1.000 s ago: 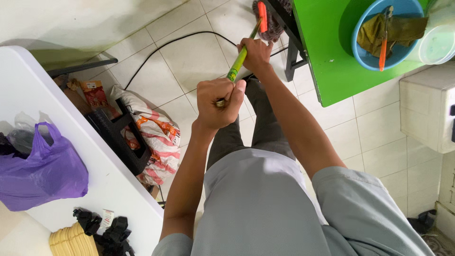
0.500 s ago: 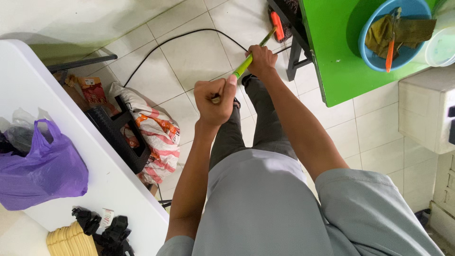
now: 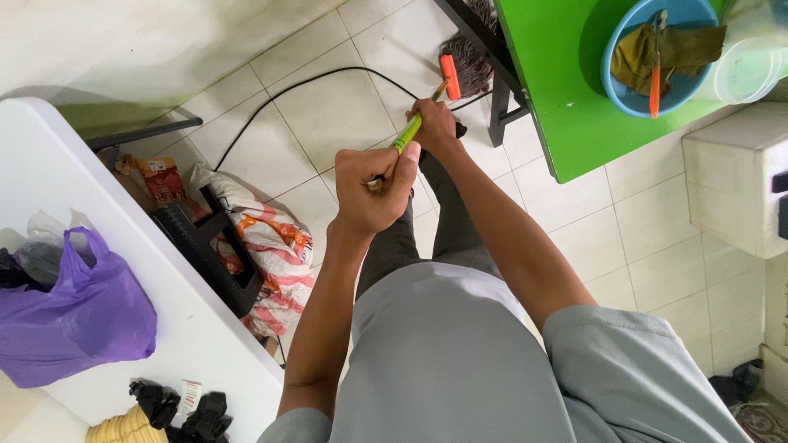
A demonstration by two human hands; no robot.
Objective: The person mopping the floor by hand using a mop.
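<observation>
Below the head camera, both hands are closed round a green mop handle (image 3: 408, 131). The left hand (image 3: 373, 190) is fisted tight over its top end, nearest the body. The right hand (image 3: 435, 125) wraps the shaft further down, so it is the hand closer to the working end. The handle's long axis runs away from the body, up and to the right, ending at an orange clamp (image 3: 450, 77) and a dark stringy mop head (image 3: 474, 67). The head lies on the pale tiled floor (image 3: 328, 98) at the edge of a green table (image 3: 566, 90), probably partly under it. A black cable (image 3: 312, 78) curves across the tiles just left of the mop. On the table, a blue bowl (image 3: 617, 90) holds an olive cloth (image 3: 669, 49) and an orange-handled tool (image 3: 654, 78). On the white table (image 3: 189, 328) to the left sits a purple bag (image 3: 78, 320).
</observation>
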